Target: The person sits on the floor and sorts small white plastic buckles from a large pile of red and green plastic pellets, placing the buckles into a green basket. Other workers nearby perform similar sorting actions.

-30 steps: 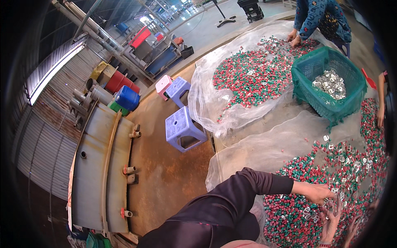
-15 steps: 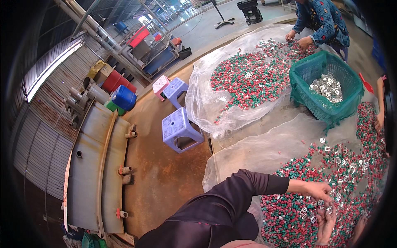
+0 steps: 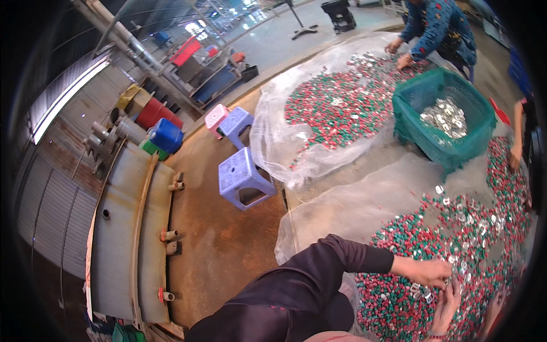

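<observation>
My left hand (image 3: 431,272), below a dark sleeve, is closed with its fingertips pinched together over the pile at the lower right. Its fingers meet those of my right hand (image 3: 447,305), which rises from the lower edge with its fingers curled. Whatever is between the fingertips is too small and covered to make out. Under both hands spread many small red and green pebble-like pieces (image 3: 393,296). Flat silver slotted pieces, like small buckles (image 3: 417,292), lie among them, several just beside my hands.
A green net-lined basket (image 3: 419,134) holds silver pieces. Behind it, a co-worker (image 3: 441,34) bends over another pile (image 3: 336,108) on white netting. Another person's arm (image 3: 517,137) reaches in at right. Purple stools (image 3: 242,176) stand left of the netting; a metal tank (image 3: 122,228) is farther left.
My left hand has dipped slightly, and my right hand has risen, so their fingertips are closer together. The view has shifted a little. The co-worker's hands have moved slightly over the far pile.
</observation>
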{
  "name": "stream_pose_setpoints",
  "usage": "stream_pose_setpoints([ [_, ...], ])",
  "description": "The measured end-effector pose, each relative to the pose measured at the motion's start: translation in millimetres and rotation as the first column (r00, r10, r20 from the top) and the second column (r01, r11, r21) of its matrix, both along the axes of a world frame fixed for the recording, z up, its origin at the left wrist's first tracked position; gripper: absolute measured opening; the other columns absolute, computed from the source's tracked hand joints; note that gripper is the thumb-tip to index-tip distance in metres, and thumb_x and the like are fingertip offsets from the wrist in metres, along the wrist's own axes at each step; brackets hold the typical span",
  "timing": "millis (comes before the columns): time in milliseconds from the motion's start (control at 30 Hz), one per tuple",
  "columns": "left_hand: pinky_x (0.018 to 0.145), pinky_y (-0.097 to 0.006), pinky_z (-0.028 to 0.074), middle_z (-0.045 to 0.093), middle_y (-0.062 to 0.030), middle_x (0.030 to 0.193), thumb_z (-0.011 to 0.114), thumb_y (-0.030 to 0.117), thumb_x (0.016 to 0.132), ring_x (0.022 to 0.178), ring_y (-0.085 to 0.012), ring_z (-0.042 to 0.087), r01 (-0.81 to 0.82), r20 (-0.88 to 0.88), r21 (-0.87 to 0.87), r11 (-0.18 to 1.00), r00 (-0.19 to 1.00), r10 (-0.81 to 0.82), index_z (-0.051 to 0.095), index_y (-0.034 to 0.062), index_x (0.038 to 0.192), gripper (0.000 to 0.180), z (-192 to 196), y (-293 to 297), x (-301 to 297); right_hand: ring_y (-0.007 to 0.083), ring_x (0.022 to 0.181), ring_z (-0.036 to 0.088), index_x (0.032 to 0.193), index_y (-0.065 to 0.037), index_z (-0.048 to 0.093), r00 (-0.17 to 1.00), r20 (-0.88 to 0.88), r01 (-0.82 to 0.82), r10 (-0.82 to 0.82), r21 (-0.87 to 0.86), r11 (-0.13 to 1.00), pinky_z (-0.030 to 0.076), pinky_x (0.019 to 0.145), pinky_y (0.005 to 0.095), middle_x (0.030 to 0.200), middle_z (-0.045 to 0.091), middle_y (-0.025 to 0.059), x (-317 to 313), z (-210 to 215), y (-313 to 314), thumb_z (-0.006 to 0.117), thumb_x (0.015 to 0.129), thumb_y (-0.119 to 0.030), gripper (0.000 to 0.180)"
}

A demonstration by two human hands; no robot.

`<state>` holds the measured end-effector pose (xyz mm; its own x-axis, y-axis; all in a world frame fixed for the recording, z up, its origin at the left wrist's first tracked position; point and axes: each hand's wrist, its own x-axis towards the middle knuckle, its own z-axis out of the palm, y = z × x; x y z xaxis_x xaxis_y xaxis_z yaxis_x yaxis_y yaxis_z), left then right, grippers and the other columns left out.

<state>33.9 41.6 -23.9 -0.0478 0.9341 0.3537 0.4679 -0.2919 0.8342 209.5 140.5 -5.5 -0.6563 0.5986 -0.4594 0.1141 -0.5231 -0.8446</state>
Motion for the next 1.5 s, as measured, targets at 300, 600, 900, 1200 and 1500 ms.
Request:
stream_pose_setpoints([
  [300, 0.049, -0.023, 0.043, 0.058, 0.0008, 0.084, 0.063, 0.022, 0.092, 0.062, -0.0048, 0.053, 0.118, 0.504, -0.406, 0.906, 0.856, 0.114, 0.068, 0.0052, 0.103, 0.021, -1.1, -8.6, -21.4, 0.0225, 0.102, 0.060, 0.119, 0.005, 0.050, 0.980, -0.194, -0.024, -0.033, -0.283, 0.959, 0.052, 0.091, 0.0395, 0.108, 0.059, 0.0109, 2.7, 4.0, -7.2, 0.058, 0.089, -0.001, 0.032],
  [600, 0.045, -0.018, 0.028, 0.053, 0.0062, 0.071, 0.062, 0.019, 0.093, 0.055, 0.0010, 0.039, 0.416, 0.774, -0.514, 0.751, 0.601, 0.197, 0.065, 0.0088, 0.109, 0.019, 17.6, -15.2, -25.8, 0.0215, 0.091, 0.065, 0.108, 0.001, 0.052, 0.986, -0.168, -0.049, -0.009, -0.337, 0.940, 0.058, 0.086, 0.0392, 0.099, 0.061, 0.0094, -3.7, 8.5, -24.8, 0.058, 0.089, 0.000, 0.019],
  [900, 0.069, -0.037, 0.051, 0.064, -0.0108, 0.085, 0.065, 0.012, 0.085, 0.078, -0.0262, 0.064, 0.138, -0.107, -0.225, 0.965, 0.980, -0.165, 0.061, 0.0022, 0.096, 0.015, 48.4, -15.2, -26.0, 0.0188, 0.083, 0.067, 0.101, 0.003, 0.059, 0.993, -0.111, -0.001, -0.044, -0.374, 0.927, 0.060, 0.079, 0.0321, 0.092, 0.064, 0.0083, 0.0, 5.3, -26.0, 0.058, 0.090, -0.003, 0.012],
  [1200, 0.071, -0.038, 0.051, 0.067, -0.0150, 0.089, 0.064, 0.012, 0.083, 0.084, -0.0267, 0.067, 0.148, -0.178, -0.365, 0.919, 0.958, -0.225, 0.062, 0.0003, 0.098, 0.020, 45.8, -0.6, -38.7, 0.0177, 0.084, 0.067, 0.106, 0.003, 0.060, 0.973, -0.200, 0.094, -0.114, -0.104, 0.990, 0.059, 0.074, 0.0305, 0.097, 0.065, 0.0084, -4.8, 25.0, -1.0, 0.059, 0.092, -0.007, 0.017],
  [1500, 0.035, -0.022, 0.033, 0.058, -0.0056, 0.085, 0.050, 0.046, 0.096, 0.061, -0.0085, 0.052, 0.421, 0.918, -0.346, 0.838, 0.338, 0.209, 0.056, 0.0060, 0.088, 0.041, 20.6, -24.7, -63.1, 0.0087, 0.068, 0.049, 0.107, -0.007, 0.053, 0.976, -0.023, -0.214, 0.215, 0.038, 0.976, 0.039, 0.058, 0.0241, 0.083, 0.054, 0.0022, 18.5, 24.1, 10.7, 0.063, 0.091, -0.021, 0.023],
])
